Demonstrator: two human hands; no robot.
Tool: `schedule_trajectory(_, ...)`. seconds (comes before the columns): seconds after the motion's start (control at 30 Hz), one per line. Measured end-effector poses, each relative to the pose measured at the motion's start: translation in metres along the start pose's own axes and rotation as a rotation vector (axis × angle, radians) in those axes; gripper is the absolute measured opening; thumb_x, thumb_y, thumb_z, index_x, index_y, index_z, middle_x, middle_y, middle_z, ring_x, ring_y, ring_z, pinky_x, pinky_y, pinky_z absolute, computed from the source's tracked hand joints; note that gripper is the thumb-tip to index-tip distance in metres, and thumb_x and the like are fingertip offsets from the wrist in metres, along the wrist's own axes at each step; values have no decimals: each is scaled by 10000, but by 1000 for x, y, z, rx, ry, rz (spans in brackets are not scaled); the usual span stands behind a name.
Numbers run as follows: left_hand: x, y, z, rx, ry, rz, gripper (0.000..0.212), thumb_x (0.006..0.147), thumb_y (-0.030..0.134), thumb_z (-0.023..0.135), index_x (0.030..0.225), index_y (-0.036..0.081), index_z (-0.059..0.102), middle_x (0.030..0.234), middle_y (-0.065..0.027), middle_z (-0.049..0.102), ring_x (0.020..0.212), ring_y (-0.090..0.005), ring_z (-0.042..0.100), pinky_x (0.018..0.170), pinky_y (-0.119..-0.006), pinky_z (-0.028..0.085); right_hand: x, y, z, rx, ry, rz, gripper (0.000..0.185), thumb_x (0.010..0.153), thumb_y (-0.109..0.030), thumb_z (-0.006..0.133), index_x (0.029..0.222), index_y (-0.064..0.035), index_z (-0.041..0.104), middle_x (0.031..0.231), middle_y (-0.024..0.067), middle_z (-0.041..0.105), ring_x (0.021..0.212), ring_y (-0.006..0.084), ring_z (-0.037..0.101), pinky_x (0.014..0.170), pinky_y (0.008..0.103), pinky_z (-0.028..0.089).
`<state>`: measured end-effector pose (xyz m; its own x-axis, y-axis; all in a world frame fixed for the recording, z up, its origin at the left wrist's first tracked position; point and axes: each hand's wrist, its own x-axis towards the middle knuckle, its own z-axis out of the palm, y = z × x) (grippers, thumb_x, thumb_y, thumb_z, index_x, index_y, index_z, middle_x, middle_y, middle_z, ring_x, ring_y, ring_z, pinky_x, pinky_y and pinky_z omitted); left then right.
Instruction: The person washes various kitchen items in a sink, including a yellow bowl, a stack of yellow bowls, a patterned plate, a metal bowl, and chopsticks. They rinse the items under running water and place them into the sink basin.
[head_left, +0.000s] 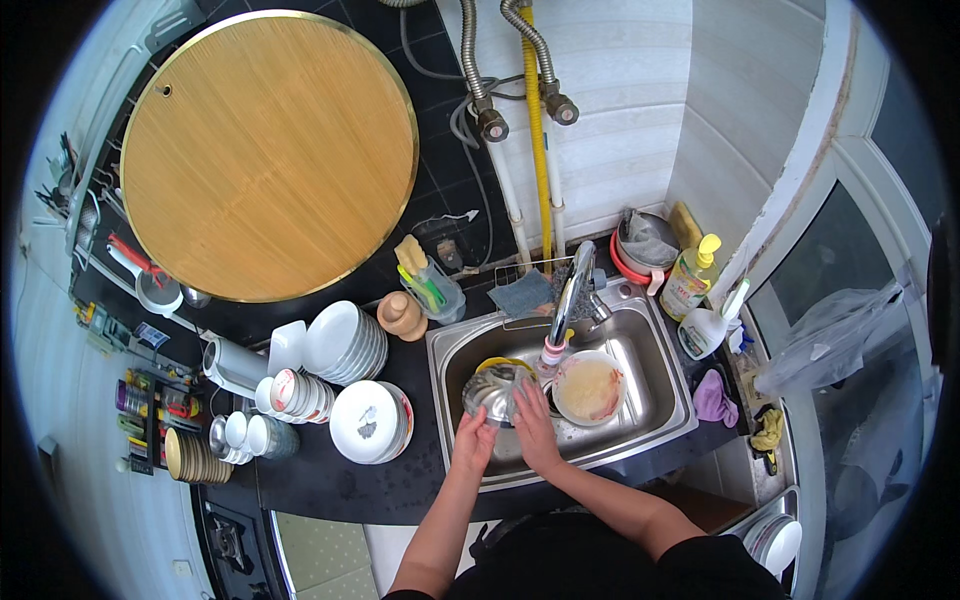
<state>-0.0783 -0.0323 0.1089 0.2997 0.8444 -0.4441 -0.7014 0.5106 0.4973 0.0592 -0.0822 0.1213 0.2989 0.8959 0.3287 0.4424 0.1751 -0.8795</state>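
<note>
Over the left half of a stainless steel sink (622, 431), I hold a shiny bowl (491, 397) that looks metal or clear. My left hand (475, 444) grips its near left edge. Across its right side lies my right hand (536, 426), with a greyish, see-through cloth or film (519, 384) under the fingers. A yellow rim (504, 361) shows behind the bowl; what it belongs to is hidden. To the right of my hands, a white bowl (590, 388) with cloudy liquid sits in the sink, beside the chrome faucet (574, 292).
Stacked white bowls (337, 341) and plates (367, 422) stand on the black counter (322, 491) at left. A dish soap bottle (688, 277), a white spray bottle (705, 330) and a purple cloth (715, 397) line the right side. A round wooden board (270, 157) leans behind.
</note>
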Motion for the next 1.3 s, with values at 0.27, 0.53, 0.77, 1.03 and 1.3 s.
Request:
schedule_trajectory(0.27,-20,1,15,89,-195,-64,348,823,2,525,1161,34,448,1150,-96,527,1060,-215,516,916,-349,416,21,93,-3,883,-85,775,401,926,-228,331,1223,32,401,1253,144,415,1197,204,355,1011,300,238)
schedule_trajectory(0.53,-18,3,7,330,-139,-54,367,785,-11,578,1133,53,483,1052,-60,584,944,-165,579,822,-305,471,5,12,-18,138,-174,-45,358,911,-141,353,1240,-14,420,1288,158,397,1219,232,345,1012,315,238)
schedule_trajectory(0.77,-15,-1,13,459,-168,-36,348,768,-24,594,1095,59,510,996,-41,605,894,-133,589,784,-267,479,-1,27,-21,230,-181,66,379,917,-151,337,1265,-8,386,1338,179,334,1256,294,299,1027,335,220)
schedule_trajectory(1.03,-10,-7,2,894,-371,-242,317,756,-77,578,1050,37,542,927,2,613,773,-40,559,684,-192,447,23,15,-18,-170,-393,-334,333,858,-148,401,1163,-52,496,1228,145,452,1188,301,372,993,383,278)
schedule_trajectory(1.3,-27,-15,13,1036,-449,-247,195,761,-16,620,933,49,552,649,58,484,619,-6,459,565,-164,384,22,95,-27,943,-326,1004,485,886,-474,357,1174,-111,500,1046,33,586,965,166,545,814,356,434)
